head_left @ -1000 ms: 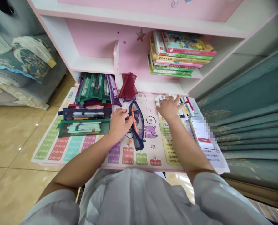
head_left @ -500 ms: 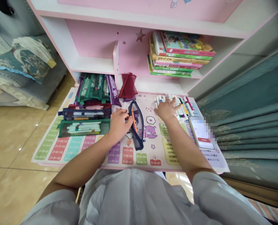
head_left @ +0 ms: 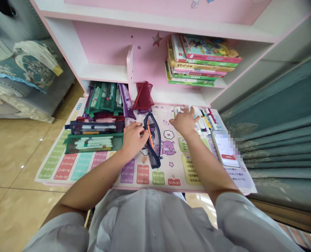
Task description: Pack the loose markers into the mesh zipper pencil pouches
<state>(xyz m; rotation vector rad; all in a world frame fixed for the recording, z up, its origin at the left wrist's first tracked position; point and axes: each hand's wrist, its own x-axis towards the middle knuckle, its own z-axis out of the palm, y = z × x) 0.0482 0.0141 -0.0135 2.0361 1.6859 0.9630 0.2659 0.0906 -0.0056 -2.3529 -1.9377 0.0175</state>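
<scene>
A dark blue mesh pouch (head_left: 155, 154) lies unzipped in the middle of the desk, with an orange pen (head_left: 150, 135) inside. My left hand (head_left: 135, 137) grips the pouch's left edge between thumb and fingers. My right hand (head_left: 184, 122) is over the row of white markers (head_left: 203, 122) at the back right, fingers spread; its fingertips touch or hover over the pens, which I cannot tell apart. Left of my left hand are a filled blue pouch (head_left: 94, 128) and a filled green pouch (head_left: 92, 142).
Further filled pouches (head_left: 105, 98) are piled at the back left, beside empty red pouches (head_left: 143, 96). A phone (head_left: 225, 148) lies on the right of the desk (head_left: 73, 175). Books (head_left: 202, 63) are stacked on the shelf behind.
My right hand has shifted slightly left over the markers. My left hand and the blue pouch have stayed in place.
</scene>
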